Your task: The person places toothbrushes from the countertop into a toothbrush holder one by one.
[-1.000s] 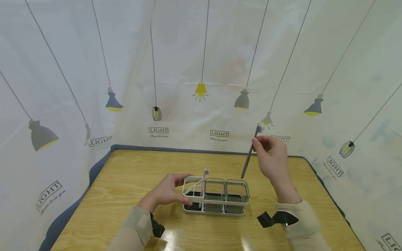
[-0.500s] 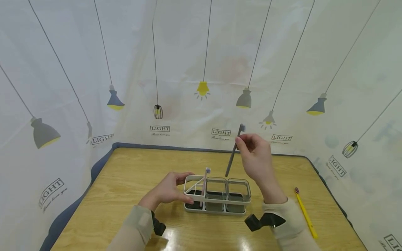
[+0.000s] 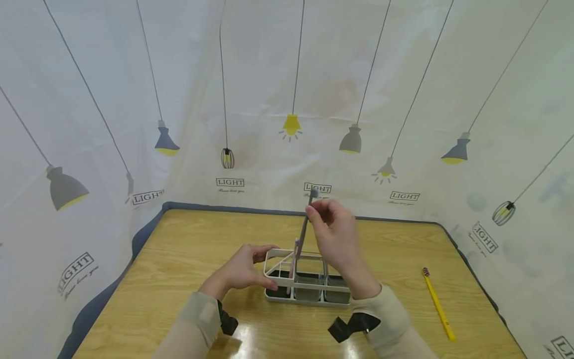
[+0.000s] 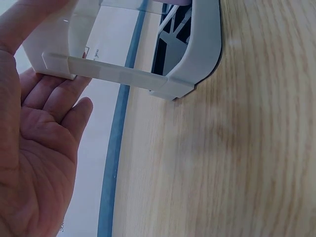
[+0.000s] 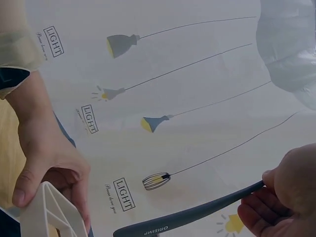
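A white toothbrush holder [image 3: 280, 283] with a dark base stands on the table. My left hand [image 3: 242, 269] grips its left end, thumb in front and fingers behind. In the right wrist view, the holder's ribbed divider [image 5: 52, 212] shows beside that hand. Between finger and thumb, my right hand [image 3: 337, 239] pinches a dark grey toothbrush [image 3: 303, 230], bristles up. Its lower end overlaps the holder's middle in the head view; whether it touches is unclear. A pale pink toothbrush [image 3: 293, 262] stands in a narrow slot. Two clear cups [image 3: 308, 295] fill the other sections, partly hidden by my right hand.
A yellow toothbrush [image 3: 437, 304] lies on the wooden table [image 3: 188, 239] to the right of my right forearm. Behind the table's back edge hangs a pale sheet [image 3: 260, 89] printed with lamps.
My right hand has carried the dark grey toothbrush leftward, from right of the holder to above its middle. The yellow toothbrush has come into view from behind the right arm. My left hand stays put.
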Motion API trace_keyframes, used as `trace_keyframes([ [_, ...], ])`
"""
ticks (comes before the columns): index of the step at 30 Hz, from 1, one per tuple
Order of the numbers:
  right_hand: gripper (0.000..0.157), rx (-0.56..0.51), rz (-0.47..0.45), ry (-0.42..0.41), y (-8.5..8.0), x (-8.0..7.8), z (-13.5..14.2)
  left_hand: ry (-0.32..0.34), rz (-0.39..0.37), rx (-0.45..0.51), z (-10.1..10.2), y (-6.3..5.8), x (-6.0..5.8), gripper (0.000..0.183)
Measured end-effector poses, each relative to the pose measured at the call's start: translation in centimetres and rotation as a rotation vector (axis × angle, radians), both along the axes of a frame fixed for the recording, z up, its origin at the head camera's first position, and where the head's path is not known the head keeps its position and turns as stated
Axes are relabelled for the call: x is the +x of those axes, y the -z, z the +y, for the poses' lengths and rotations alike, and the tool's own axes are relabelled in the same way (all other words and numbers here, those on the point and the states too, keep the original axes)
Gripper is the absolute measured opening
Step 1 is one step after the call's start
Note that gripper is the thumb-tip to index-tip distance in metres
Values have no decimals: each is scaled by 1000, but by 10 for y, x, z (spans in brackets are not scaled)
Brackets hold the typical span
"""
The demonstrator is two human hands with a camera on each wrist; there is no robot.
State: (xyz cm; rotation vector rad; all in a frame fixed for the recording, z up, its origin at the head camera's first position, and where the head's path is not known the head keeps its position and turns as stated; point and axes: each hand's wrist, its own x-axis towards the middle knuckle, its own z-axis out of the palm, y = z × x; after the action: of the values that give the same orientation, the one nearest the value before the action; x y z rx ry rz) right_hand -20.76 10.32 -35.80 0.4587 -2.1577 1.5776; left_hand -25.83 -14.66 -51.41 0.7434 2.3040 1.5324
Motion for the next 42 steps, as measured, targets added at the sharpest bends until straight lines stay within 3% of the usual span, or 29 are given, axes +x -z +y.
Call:
trace_keyframes([
  [21, 5, 169, 22, -30, 46, -2, -27, -9, -13, -26, 0, -4, 0, 92],
  [33, 5, 279, 135, -23, 72, 3, -36, -10, -12, -28, -2, -4, 3, 99],
  [42, 8, 319, 151, -9, 97, 9, -43, 0, 10, -28, -2, -2, 3, 96],
])
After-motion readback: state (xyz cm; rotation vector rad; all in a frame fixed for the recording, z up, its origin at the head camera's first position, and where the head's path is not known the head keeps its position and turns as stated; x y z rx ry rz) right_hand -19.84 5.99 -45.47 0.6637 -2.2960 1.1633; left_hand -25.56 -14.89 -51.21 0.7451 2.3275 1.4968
